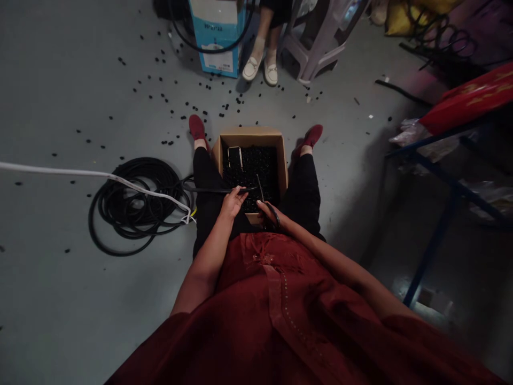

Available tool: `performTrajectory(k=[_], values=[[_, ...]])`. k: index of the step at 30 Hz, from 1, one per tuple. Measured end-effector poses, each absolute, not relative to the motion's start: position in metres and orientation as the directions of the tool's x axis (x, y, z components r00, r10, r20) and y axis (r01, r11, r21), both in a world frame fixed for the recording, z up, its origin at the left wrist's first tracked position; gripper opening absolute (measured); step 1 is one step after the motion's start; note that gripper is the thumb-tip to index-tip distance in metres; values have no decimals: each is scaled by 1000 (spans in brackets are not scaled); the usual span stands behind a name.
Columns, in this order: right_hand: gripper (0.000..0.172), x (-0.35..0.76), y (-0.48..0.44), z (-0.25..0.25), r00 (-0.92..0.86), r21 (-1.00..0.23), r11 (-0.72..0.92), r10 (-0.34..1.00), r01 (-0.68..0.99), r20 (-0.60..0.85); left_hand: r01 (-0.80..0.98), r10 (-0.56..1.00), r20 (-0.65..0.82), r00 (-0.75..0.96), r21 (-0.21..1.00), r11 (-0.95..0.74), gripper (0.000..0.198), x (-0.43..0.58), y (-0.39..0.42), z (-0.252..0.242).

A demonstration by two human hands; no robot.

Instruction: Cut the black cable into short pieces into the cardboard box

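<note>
Red blouse [280,299] leaning over cardboard box [250,136] of black bits [250,171], left hand [233,202] gripping black cable [212,190], right hand [267,210] gripping scissors [260,187]; blue carton's [218,32] print unreadable.

Coiled black cable [105,206] on grey floor [48,299]

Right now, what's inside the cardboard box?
The cardboard box is filled with small black pieces, with a small metal-framed object on top. The pile hides the box's floor; the left hand and right hand hide the near end.
</note>
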State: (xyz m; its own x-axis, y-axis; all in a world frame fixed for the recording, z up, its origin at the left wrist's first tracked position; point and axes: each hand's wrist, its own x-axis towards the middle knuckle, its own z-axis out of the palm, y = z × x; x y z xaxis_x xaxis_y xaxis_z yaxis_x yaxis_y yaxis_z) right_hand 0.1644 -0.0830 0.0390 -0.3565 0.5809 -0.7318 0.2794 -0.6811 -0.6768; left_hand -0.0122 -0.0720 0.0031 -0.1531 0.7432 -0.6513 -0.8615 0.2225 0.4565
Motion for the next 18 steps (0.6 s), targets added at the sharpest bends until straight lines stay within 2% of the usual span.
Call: performTrajectory(k=[8, 18], values=[[31, 165, -83, 45, -325, -695, -652, 615, 302, -719, -861, 724, -669, -165, 456, 225, 12, -11, -71, 1], [21, 167, -83, 40, -273, -683, -577, 639, 448, -719, -832, 713, -675, -191, 497, 247, 12, -9, -71, -7]])
